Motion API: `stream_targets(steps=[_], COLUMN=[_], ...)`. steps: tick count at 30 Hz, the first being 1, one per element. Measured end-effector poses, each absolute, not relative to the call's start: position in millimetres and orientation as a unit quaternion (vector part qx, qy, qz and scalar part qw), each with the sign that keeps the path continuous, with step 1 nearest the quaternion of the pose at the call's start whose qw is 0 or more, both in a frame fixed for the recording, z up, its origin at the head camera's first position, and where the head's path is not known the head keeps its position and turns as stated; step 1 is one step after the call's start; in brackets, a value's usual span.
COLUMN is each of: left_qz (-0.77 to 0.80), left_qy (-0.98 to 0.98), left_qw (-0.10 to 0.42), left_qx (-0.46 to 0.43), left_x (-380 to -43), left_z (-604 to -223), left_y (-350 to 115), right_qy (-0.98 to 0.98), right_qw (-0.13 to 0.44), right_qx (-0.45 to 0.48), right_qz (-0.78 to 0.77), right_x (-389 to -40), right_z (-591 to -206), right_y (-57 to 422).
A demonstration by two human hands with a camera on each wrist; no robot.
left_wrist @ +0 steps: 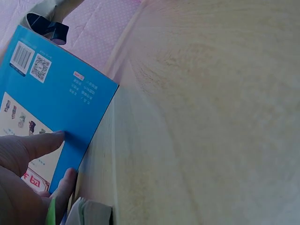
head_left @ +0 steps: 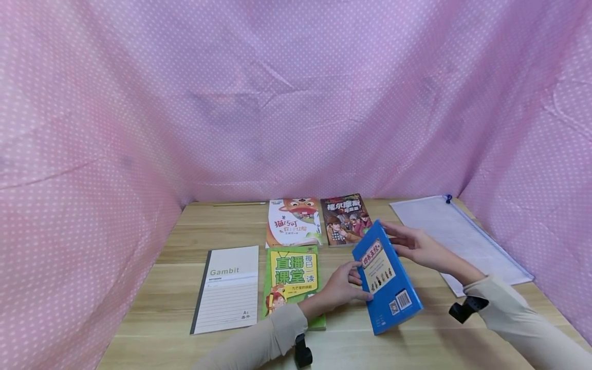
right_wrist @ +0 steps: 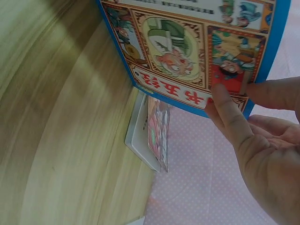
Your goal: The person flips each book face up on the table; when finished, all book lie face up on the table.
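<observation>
A blue book (head_left: 383,300) is held tilted up over the right of the wooden table, its back cover with barcode and cream panel facing the head camera. On its left edge my left hand (head_left: 339,285) grips it, the thumb (left_wrist: 44,143) lying on the back cover. My right hand (head_left: 418,247) holds the upper corner on the other side. In the right wrist view, its fingers (right_wrist: 227,112) touch the illustrated front cover (right_wrist: 176,51) near that corner. Beside the left forearm lies a green book (head_left: 296,259), partly covered by the arm.
A Gambit notebook (head_left: 228,295) lies at left. Behind are a white book with a cartoon animal (head_left: 296,226) and a dark illustrated book (head_left: 342,218). A white zip pouch (head_left: 427,216) lies at right, partly under the right arm. Pink dotted cloth (head_left: 296,113) surrounds the table.
</observation>
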State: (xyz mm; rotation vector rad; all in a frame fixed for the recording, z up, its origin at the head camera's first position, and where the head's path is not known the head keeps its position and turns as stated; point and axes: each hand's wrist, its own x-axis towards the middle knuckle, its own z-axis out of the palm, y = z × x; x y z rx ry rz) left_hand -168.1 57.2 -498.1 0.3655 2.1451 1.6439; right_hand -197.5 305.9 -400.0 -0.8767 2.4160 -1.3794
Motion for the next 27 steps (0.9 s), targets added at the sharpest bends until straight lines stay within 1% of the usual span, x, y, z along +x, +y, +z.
stream_targets(steps=[9,17,20,27], left_qz=[0.624,0.643,0.645,0.654], left_qy=[0.748,0.73,0.729,0.717], left_qw=[0.183,0.164,0.159,0.153], left_qx=[0.132,0.162,0.168,0.189], left_x=[-170,-175,-178,-183], left_z=[-497,-477,-470,-458], left_y=[53,45,42,31], right_qy=[0.801,0.79,0.789,0.792], right_qw=[0.134,0.166,0.169,0.154], right_qx=[-0.306,-0.304,-0.306,-0.32], right_qz=[-0.497,-0.505,-0.505,-0.496], right_x=[-200,-202,-202,-201], right_z=[-409,-418,-420,-429], right_y=[299,292,288,278])
